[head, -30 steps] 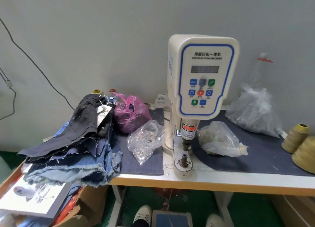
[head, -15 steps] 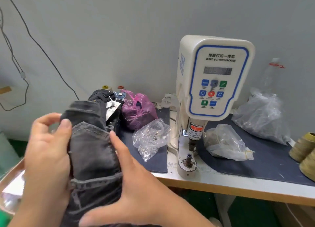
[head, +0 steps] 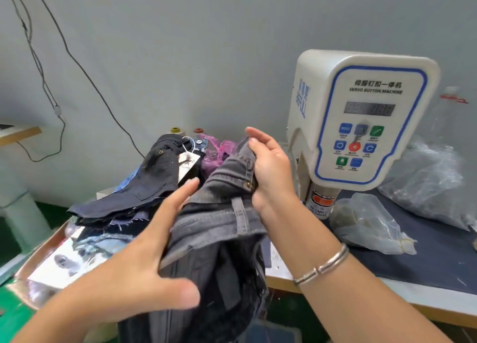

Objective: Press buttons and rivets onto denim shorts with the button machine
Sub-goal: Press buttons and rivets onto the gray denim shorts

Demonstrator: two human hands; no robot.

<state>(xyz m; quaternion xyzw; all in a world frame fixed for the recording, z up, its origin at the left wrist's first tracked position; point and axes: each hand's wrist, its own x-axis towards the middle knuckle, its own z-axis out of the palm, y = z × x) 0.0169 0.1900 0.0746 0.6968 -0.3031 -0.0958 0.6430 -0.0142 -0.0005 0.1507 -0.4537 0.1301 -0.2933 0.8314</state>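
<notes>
Shorts [head: 219, 229] of grey denim are now hanging between both hands, lifted off the pile [head: 144, 188] a second ago. The right hand [head: 271, 170] is gripping the waistband beside the button machine [head: 361, 121]; the left hand [head: 144, 260] is lying flat-fingered against the fabric (steadying, apparently). Positioning under the press probably comes next.

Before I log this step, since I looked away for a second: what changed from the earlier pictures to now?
A second ago no hands showed. Now the grey denim shorts are lifted in front of the button machine. The right hand has shifted up to grip the waistband; the left hand steadies the shorts with straight fingers. The stack of shorts and the clear bag stayed put.
</notes>
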